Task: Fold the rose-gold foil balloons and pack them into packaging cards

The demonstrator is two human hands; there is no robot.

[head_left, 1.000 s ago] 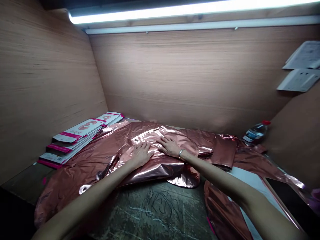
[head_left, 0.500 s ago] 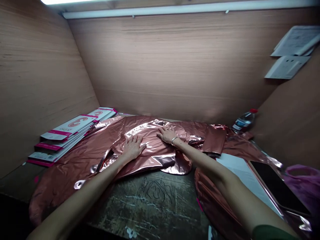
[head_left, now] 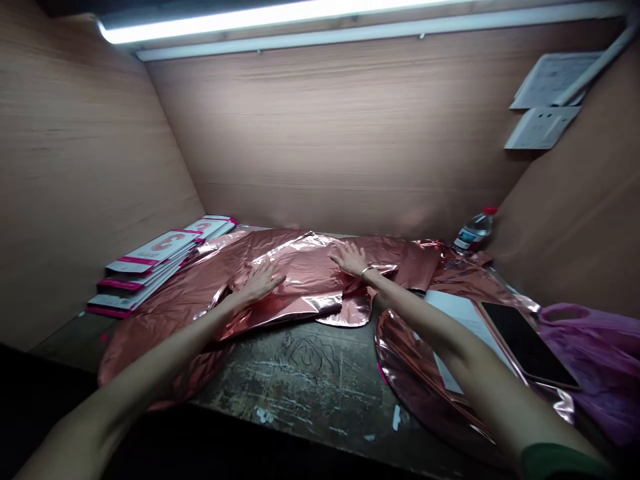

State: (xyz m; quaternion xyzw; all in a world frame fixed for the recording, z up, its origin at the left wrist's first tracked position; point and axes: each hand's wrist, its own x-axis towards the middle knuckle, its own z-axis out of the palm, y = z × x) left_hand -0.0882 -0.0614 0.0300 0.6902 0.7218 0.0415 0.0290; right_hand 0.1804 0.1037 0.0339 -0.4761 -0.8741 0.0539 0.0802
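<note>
Left hand: the left hand (head_left: 257, 281) lies palm down, just left of the frame's centre, with its fingers (head_left: 273, 277) spread and released, pressing flat on the foil balloon (head_left: 305, 270); it grips nothing.
Right hand: the right hand (head_left: 353, 260) lies palm down just right of centre, fingers splayed and released, flat on the same foil; a thin bracelet (head_left: 367, 272) circles the wrist.
Foil balloon: a deflated rose-gold foil balloon, creased and shiny, is spread across the middle of the worktop (head_left: 310, 373), under both hands, with its near edge folded over toward the viewer.
Other foil: further rose-gold foil pieces (head_left: 415, 373) lie at lower right of the frame, partly under the right forearm, and more foil runs toward the back right corner.
Cards: a fanned stack of white and pink packaging cards (head_left: 155, 263) sits at middle left, touching the foil's left edge.
Bottle: a plastic water bottle (head_left: 473, 231) with a red cap lies tilted at the back right, near the wall.
Phone: a dark smartphone (head_left: 527, 343) rests screen up at right, on a white sheet (head_left: 457, 313).
Bag: a purple plastic bag (head_left: 595, 353) fills the far right edge.
Wall: two paper sheets (head_left: 547, 100) hang at upper right; a tube light (head_left: 280, 15) glows along the top.
</note>
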